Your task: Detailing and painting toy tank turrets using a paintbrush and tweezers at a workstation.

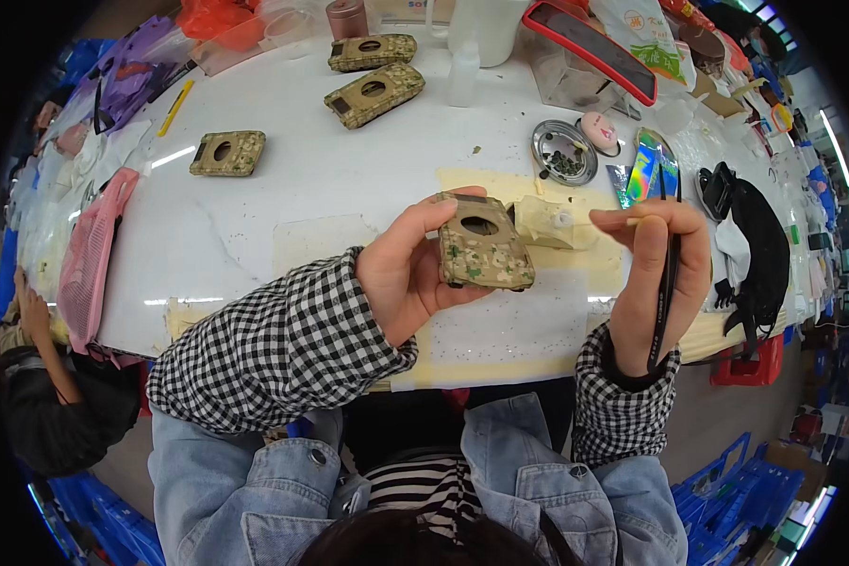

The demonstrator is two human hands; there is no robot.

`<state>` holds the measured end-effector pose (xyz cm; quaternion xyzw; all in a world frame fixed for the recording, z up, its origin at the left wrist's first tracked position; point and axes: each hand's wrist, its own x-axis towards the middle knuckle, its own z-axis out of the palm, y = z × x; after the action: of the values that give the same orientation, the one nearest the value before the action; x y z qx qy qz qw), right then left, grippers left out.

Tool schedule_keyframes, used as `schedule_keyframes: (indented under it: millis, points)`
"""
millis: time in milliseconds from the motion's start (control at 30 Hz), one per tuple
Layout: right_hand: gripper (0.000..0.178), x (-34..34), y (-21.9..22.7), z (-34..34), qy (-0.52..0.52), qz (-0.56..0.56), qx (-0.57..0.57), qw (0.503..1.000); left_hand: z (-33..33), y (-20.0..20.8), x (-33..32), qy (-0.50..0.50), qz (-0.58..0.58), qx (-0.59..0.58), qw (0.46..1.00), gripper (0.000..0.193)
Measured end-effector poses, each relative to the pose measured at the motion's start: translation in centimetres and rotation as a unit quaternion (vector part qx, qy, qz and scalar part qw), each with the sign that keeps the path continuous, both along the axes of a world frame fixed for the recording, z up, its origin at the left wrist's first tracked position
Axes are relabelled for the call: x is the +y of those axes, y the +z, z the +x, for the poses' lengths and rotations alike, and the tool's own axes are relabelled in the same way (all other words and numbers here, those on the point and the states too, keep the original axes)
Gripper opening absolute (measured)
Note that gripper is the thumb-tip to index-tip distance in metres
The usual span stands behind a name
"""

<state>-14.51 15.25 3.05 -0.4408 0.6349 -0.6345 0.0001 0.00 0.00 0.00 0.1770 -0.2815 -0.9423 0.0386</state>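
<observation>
The left hand (404,274) clasps a camouflage shell (492,257); the right hand (643,307) grips black tweezers (668,283). Blue crates (726,495) flank the white table (340,174).

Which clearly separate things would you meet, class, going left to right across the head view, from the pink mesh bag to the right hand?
Pink mesh bag → yellow stick → lone camouflage shell → held camouflage shell → round dish → right hand.
</observation>
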Motion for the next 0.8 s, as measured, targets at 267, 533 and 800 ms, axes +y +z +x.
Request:
schedule_keyframes:
  millis: [267, 533, 800]
  points:
    - [0.011, -0.8, -0.7, -1.7, -0.130, 0.131, 0.307, 0.934, 0.0, 0.1, 0.0, 0.010, 0.011, 0.000, 1.000, 0.045]
    - [0.052, 1.6, 0.7, -1.3, -0.071, 0.201, 0.236, 0.948, -0.1, -0.4, -0.2, 0.015, 0.001, 0.026, 1.000, 0.044]
    - [0.043, 7.0, -0.3, 2.0, 0.038, 0.232, -0.081, 0.969, 0.1, -0.5, -0.1, 0.020, -0.008, 0.024, 0.999, 0.044]
